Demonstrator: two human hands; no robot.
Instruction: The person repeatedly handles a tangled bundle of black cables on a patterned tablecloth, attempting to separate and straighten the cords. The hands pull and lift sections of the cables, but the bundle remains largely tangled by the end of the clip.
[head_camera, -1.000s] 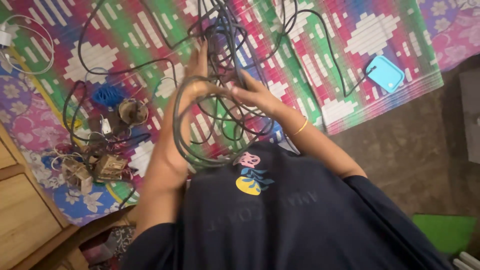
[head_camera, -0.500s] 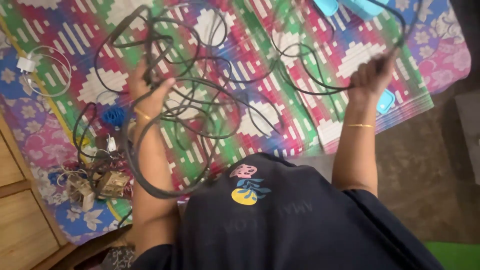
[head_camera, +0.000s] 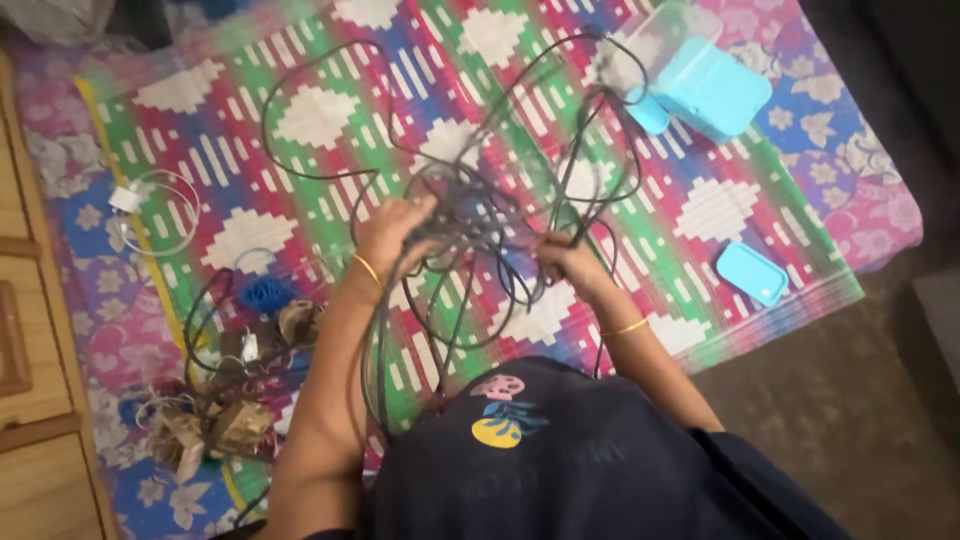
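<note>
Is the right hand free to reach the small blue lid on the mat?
Probably not yet: the right hand is closed on the tangled black cable. The blue lid lies uncovered on the mat to its right.

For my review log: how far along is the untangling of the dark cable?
Little looks done: the dark cable is one knotted mass with loops sprawling over the woven mat. In hand: the left hand and right hand both grip the tangle. Left: freeing the knot and gathering the loops.
</note>
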